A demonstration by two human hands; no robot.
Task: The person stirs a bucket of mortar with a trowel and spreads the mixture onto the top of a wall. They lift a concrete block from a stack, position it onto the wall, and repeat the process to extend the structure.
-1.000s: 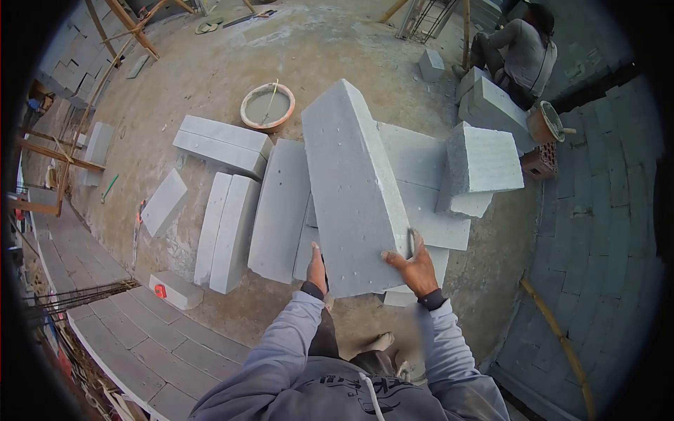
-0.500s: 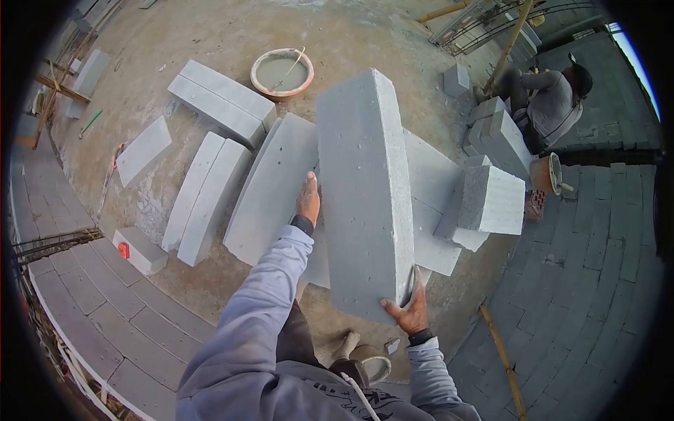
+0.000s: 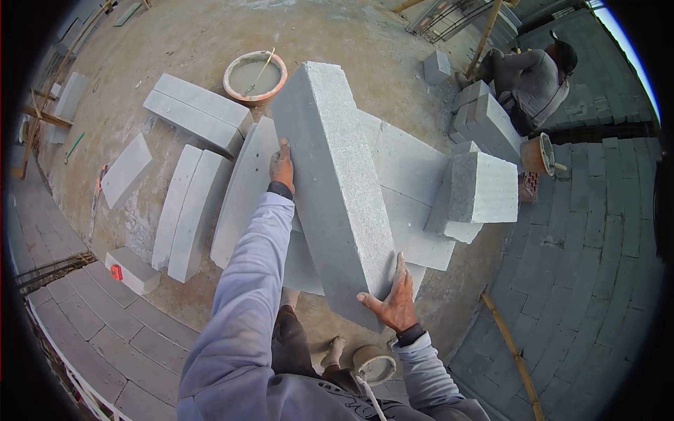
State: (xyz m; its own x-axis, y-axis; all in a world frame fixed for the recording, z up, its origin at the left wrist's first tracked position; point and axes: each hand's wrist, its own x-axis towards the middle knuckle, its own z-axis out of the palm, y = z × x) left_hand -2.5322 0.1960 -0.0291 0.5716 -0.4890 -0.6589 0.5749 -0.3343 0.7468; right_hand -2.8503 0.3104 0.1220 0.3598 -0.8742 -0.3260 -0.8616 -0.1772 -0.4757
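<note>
A long grey concrete block (image 3: 330, 189) is held up in front of me, tilted, its far end leaning left. My left hand (image 3: 282, 168) presses against its left side, fingers partly hidden by the block. At the near end, my right hand (image 3: 395, 298) grips the lower right corner, thumb on the near face and fingers along the side. Beneath and behind it lie more large blocks (image 3: 411, 175). Another flat block (image 3: 242, 186) with small holes is just left of the held one.
Paired blocks (image 3: 193, 210) lie at left, near a round basin of grey mix (image 3: 255, 76). A red tape measure (image 3: 116, 272) rests on a small block. A co-worker (image 3: 537, 88) sits at upper right by stacked blocks. A bucket (image 3: 374, 365) stands near my feet.
The held block has turned, its far end swinging left and its narrow side showing more. Both hands have moved with it. The whole view has shifted slightly.
</note>
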